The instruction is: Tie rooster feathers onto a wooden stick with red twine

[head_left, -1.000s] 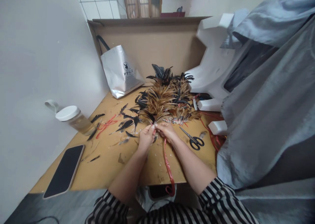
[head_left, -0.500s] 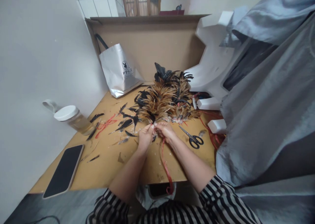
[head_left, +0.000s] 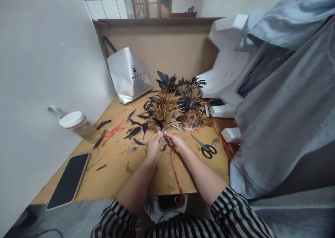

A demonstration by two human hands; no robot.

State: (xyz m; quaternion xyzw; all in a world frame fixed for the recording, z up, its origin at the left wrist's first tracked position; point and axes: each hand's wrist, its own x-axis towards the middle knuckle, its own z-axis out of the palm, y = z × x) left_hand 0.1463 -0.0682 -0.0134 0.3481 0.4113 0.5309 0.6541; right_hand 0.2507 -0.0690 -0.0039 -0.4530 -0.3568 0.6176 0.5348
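A long bundle of brown and black feathers [head_left: 164,107] lies on the table, its near end between my two hands. My left hand [head_left: 154,145] is closed, pinching the base of the feather bundle. Close beside it, my right hand [head_left: 176,140] is closed too, its fingertips on the red ribbon [head_left: 176,171] at the bundle's base. The ribbon's loose tail runs down over the table's front edge. More feather bunches [head_left: 193,105] lie just to the right. Black-handled scissors [head_left: 208,150] rest to the right of my right hand, blades pointing away from me.
Loose black feathers [head_left: 134,131] and red ribbon scraps [head_left: 113,132] are scattered on the left. A lidded cup [head_left: 81,126] and a phone [head_left: 69,180] stand farther left. Behind is a silver bag [head_left: 128,76]. White foam [head_left: 230,56] and grey cloth [head_left: 290,109] border the right.
The far tip of the feather bundle has swung slightly left. Both hands stay pinched together at its base, and the view has shifted very little.
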